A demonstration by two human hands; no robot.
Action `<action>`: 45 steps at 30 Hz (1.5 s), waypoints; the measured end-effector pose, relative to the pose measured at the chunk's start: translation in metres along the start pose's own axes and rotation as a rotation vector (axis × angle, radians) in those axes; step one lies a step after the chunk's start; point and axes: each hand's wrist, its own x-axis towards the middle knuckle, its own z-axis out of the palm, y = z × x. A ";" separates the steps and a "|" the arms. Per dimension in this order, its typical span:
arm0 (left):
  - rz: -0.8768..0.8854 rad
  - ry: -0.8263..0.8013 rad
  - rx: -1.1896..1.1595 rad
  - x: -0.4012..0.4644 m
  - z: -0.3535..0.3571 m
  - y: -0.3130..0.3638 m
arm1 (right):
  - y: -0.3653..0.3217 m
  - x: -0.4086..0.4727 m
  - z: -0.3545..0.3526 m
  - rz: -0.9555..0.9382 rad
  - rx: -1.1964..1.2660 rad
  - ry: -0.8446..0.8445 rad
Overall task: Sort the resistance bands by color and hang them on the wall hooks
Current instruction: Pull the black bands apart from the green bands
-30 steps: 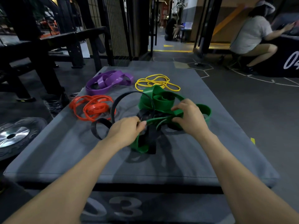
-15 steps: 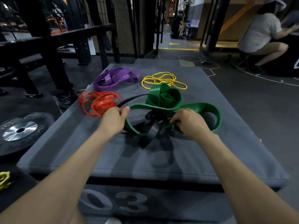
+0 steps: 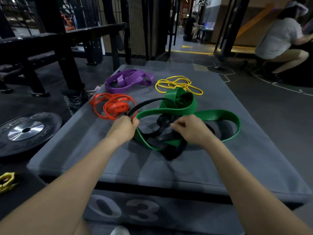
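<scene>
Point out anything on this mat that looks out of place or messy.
The green bands and black bands are knotted together in one heap, unlike the separate purple, orange and yellow piles. The left hand grips a black strand; the right hand pinches into the tangle.

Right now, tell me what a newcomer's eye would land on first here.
Both hands, left hand and right hand, work a tangle of green bands and black bands mid-mat. Behind lie orange bands, purple bands and yellow bands.
</scene>
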 end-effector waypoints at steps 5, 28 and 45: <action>0.027 -0.014 -0.002 0.001 -0.001 -0.003 | -0.021 0.016 0.028 -0.124 -0.133 -0.213; -0.016 0.201 -0.368 0.008 -0.010 0.020 | -0.012 0.009 0.010 -0.073 0.128 0.267; -0.111 0.255 0.053 0.001 0.019 0.035 | 0.068 -0.023 -0.048 0.118 0.447 0.575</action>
